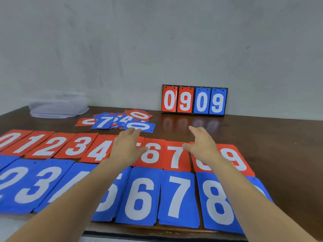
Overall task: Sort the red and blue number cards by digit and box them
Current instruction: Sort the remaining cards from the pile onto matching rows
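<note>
A dark brown wooden desk (pixel 283 135) stands with its far edge against a pale grey wall (pixel 122 41). The wall has small dark marks. The desk top shines.

Beyond the right hand (pixel 202 142), the scoreboard (pixel 194 100) reads 0 9 in white on red, then 0 9 on blue. The red cards (pixel 47 145) under the hands read 0, 1, 2, 3, 4, 6, 7, 9; the arms cover the others. The blue cards (pixel 139 198) nearer than the hands read 2, 3, 6, 7, 8. The pile (pixel 120 121) just beyond the left hand (pixel 127 145) shows 7, 4, 0, 0.
</note>
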A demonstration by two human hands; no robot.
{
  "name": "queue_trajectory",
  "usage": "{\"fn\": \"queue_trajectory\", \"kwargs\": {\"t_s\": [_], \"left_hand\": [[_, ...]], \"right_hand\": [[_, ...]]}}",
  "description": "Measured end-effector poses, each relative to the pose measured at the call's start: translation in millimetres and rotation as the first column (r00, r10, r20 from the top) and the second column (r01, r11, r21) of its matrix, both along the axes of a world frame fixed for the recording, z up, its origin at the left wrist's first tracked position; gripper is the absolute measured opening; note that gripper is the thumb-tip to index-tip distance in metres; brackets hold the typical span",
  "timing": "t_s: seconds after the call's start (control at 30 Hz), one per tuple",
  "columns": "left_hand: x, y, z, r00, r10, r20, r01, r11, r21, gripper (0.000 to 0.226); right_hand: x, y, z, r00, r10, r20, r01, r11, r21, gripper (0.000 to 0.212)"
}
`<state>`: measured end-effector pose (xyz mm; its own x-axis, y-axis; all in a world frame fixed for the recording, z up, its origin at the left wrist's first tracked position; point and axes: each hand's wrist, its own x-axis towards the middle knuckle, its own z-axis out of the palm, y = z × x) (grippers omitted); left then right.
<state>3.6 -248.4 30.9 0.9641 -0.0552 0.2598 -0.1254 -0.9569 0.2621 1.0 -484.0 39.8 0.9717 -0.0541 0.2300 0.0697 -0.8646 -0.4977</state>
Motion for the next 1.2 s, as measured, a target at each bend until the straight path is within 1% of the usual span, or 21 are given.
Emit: {"fn": "queue_trajectory", "kwargs": {"t_s": [0.17,0.33,0.43,0.53,0.63,0.73,0.8,0.87,0.9,0.97,1.1,1.2], "left_hand": [[36.7,44.2,-4.0,0.999,0.031,-0.029,-0.031,0.999,0.011,0.077],[86.5,91.6,-11.7,0.998,0.034,-0.055,-0.034,0.999,-0.004,0.074],[118.6,117.6,-15.7,0.996,0.034,-0.077,-0.035,0.999,-0.008,0.068],[149.9,143.7,-17.3,0.997,0.043,-0.063,-0.045,0.998,-0.031,0.058],[177.0,167.1,-18.8,0.987,0.14,-0.082,-0.145,0.987,-0.062,0.051],[199.0,185.2,-23.6,0.96,0.261,-0.098,-0.266,0.963,-0.039,0.054],[209.0,190.8,-26.9,0.94,0.322,-0.108,-0.325,0.946,-0.002,0.068],[215.1,191.0,-30.2,0.926,0.351,-0.136,-0.347,0.936,0.051,0.079],[216.8,190.0,-31.8,0.923,0.354,-0.148,-0.346,0.935,0.081,0.081],[218.0,188.6,-35.7,0.923,0.352,-0.156,-0.337,0.935,0.115,0.08],[217.7,190.7,-40.1,0.933,0.333,-0.138,-0.322,0.942,0.096,0.071],[216.4,194.4,-39.1,0.934,0.331,-0.136,-0.321,0.943,0.094,0.065]], "right_hand": [[42.0,47.6,-0.8,0.998,0.057,-0.019,-0.057,0.998,-0.013,0.072],[88.4,88.9,-11.0,0.995,0.063,-0.075,-0.065,0.997,-0.027,0.07],[115.2,109.7,-15.8,0.994,0.046,-0.103,-0.048,0.999,-0.017,0.068],[141.0,126.7,-20.5,0.991,0.014,-0.132,-0.015,1.0,-0.006,0.068],[164.6,139.3,-26.8,0.985,-0.028,-0.168,0.028,1.0,-0.004,0.071],[182.4,146.3,-31.0,0.976,-0.089,-0.198,0.087,0.996,-0.02,0.081],[190.9,148.5,-33.5,0.962,-0.148,-0.228,0.136,0.988,-0.068,0.092],[195.7,149.9,-36.0,0.948,-0.195,-0.252,0.152,0.972,-0.18,0.099],[196.9,150.2,-37.1,0.942,-0.209,-0.261,0.146,0.959,-0.244,0.099],[198.0,150.3,-38.9,0.941,-0.213,-0.265,0.125,0.941,-0.313,0.094],[197.3,149.9,-39.8,0.958,-0.184,-0.221,0.101,0.935,-0.341,0.083],[194.8,151.7,-38.5,0.967,-0.183,-0.176,0.116,0.936,-0.332,0.075]]}}
